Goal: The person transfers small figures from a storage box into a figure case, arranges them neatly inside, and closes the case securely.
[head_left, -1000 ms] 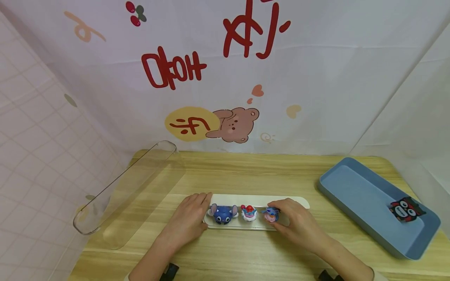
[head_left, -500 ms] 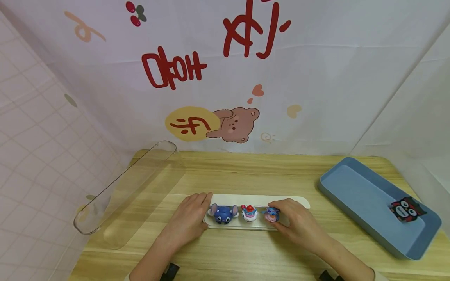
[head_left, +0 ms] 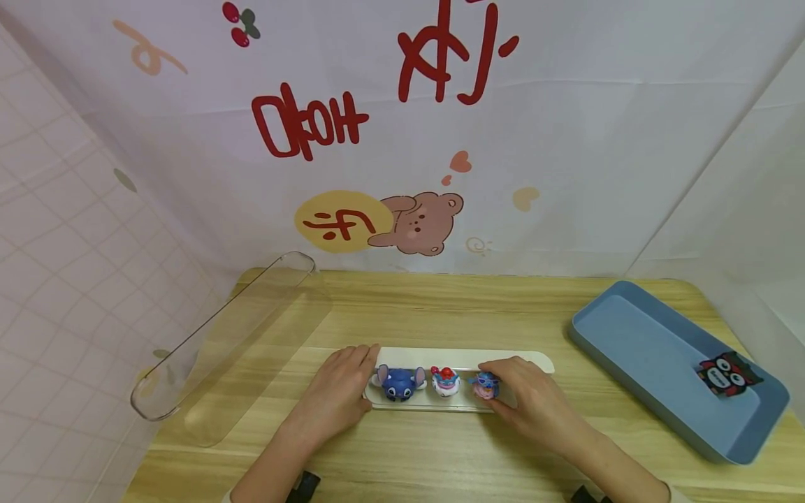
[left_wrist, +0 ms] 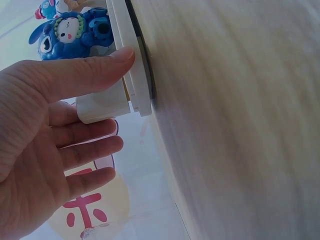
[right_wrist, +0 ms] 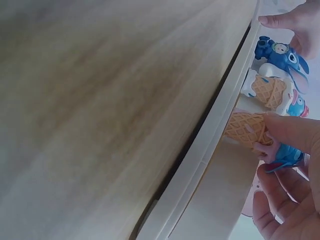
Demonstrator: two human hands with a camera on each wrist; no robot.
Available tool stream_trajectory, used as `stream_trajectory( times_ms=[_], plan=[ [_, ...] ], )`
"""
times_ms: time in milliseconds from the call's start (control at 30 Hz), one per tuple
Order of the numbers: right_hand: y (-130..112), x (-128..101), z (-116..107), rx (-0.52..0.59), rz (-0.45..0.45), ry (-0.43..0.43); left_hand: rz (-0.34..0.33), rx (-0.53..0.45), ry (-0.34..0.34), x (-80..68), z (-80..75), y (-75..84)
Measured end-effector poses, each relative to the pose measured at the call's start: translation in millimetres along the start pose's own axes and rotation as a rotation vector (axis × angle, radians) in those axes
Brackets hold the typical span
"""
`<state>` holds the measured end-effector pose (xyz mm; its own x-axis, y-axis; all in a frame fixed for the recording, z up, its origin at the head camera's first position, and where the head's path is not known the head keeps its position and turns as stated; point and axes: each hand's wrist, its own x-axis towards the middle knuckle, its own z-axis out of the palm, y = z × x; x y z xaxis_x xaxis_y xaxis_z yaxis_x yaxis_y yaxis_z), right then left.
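Observation:
A long white display base (head_left: 453, 359) lies across the table, bearing three small figurines. My left hand (head_left: 335, 385) grips its left end, thumb (left_wrist: 97, 70) along the front edge and fingers behind. Closest to that hand is a blue, big-eared figurine (head_left: 400, 384). At the middle stands a figurine (head_left: 445, 383) with a red-and-white top, its waffle cone (right_wrist: 270, 91) seen in the right wrist view. My right hand (head_left: 536, 399) pinches the rightmost ice-cream-cone figurine (head_left: 485, 385) between thumb and fingers. Its cone (right_wrist: 246, 129) is upright, its foot at the base.
A clear plastic cover (head_left: 235, 349) lies slantwise at the left. On the right, a blue-grey tray (head_left: 648, 342) holds a red-and-black owl piece (head_left: 726, 374). A white printed cloth (head_left: 566, 175) hangs behind the wooden table (head_left: 428, 461).

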<state>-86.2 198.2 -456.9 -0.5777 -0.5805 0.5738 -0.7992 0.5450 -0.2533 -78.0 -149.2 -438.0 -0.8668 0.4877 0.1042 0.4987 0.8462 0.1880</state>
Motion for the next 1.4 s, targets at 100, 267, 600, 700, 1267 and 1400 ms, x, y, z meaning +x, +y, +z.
stream_trajectory(
  times_ms=[100, 267, 600, 700, 1267, 1400],
  plan=[
    [-0.3, 0.7, -0.3, -0.003, -0.007, 0.003, 0.003, 0.000, 0.006, 0.4, -0.2, 0.1],
    [-0.2, 1.4, -0.9, -0.004, -0.009, 0.012, 0.005, 0.003, 0.006, 0.7, -0.4, 0.4],
    [0.6, 1.0, -3.0, -0.001, -0.017, 0.007, 0.006, 0.007, 0.005, 0.5, 0.1, 0.7],
    [0.5, 0.5, -6.1, -0.007, -0.013, 0.010, 0.004, 0.012, -0.003, 0.4, 1.0, 0.4],
    [2.7, 1.2, -61.5, -0.086, 0.091, 0.015, 0.000, 0.014, 0.000, -0.2, 0.1, 0.1],
    [4.5, -1.3, -77.8, -0.134, 0.118, 0.030, 0.004, 0.012, 0.005, -0.4, 0.7, -0.1]
  ],
)
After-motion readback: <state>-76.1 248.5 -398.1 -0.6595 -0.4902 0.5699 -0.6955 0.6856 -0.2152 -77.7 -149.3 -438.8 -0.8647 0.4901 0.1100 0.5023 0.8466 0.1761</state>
